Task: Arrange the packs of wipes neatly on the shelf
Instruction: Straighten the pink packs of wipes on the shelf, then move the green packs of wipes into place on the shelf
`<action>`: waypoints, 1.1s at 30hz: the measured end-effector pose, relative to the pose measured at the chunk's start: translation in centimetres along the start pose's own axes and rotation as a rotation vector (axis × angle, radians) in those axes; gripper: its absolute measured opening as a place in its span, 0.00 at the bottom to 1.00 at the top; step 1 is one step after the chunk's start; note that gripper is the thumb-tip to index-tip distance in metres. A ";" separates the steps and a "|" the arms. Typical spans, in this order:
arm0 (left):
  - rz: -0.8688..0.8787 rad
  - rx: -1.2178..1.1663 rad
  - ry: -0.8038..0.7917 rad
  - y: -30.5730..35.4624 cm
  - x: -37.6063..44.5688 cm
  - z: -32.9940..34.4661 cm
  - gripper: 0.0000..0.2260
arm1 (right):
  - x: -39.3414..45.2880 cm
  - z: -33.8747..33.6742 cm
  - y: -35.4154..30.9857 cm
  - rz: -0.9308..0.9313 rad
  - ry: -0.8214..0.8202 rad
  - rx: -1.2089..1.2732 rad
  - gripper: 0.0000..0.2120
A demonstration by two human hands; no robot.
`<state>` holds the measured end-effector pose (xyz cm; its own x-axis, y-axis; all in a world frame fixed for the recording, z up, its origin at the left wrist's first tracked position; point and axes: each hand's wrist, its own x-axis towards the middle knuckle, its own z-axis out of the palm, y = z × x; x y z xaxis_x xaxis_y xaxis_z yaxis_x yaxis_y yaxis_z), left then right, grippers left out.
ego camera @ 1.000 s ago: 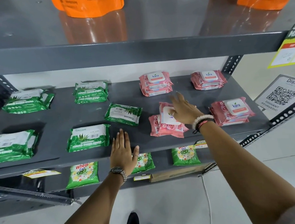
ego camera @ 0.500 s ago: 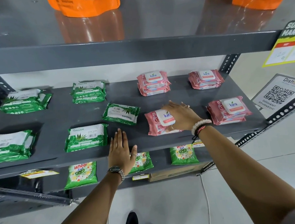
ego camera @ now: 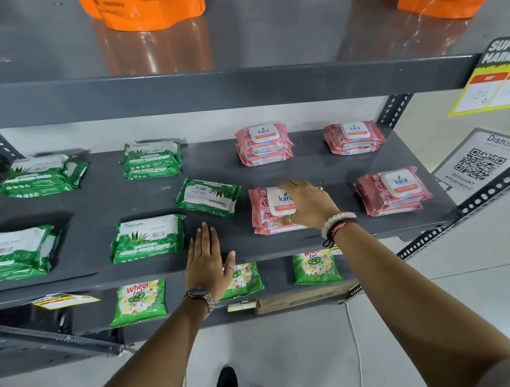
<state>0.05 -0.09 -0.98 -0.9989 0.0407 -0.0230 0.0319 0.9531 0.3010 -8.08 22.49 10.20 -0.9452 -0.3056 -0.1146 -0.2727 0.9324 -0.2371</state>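
I find the right hand (ego camera: 306, 204) cupped over the top pink plastic wipes pack (ego camera: 267, 204) at the grey metal shelf (ego camera: 322, 166) front. The skewed green foil wipes pack (ego camera: 208, 197) lies just beyond the flat, spread left hand (ego camera: 207, 258), long axis diagonal; the left is nearer.

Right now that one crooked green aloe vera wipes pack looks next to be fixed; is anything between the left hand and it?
Nothing visible. The left hand lies flat on the grey metal shelf, and only bare shelf separates its fingers from the tilted green aloe vera wipes pack.
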 end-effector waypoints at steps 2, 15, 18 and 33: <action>0.004 0.004 -0.001 0.0 0.0 0.0 0.36 | 0.1 0.0 -0.1 -0.003 -0.011 0.003 0.36; 0.096 -0.031 0.009 -1.6 -1.2 -1.5 0.35 | 0.6 -0.2 -2.0 -0.101 -0.037 -0.139 0.43; 0.064 -0.011 0.101 -4.7 -3.2 -3.5 0.31 | 2.2 0.2 -4.2 -0.171 0.064 -0.099 0.37; 0.003 0.019 -0.026 -24.1 -3.4 -8.8 0.30 | 11.9 6.4 -14.3 0.135 -0.122 0.009 0.42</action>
<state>2.41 -25.82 0.30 -0.9976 0.0513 -0.0474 0.0358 0.9584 0.2833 -14.26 4.24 6.05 -0.9442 -0.1992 -0.2624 -0.1423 0.9650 -0.2204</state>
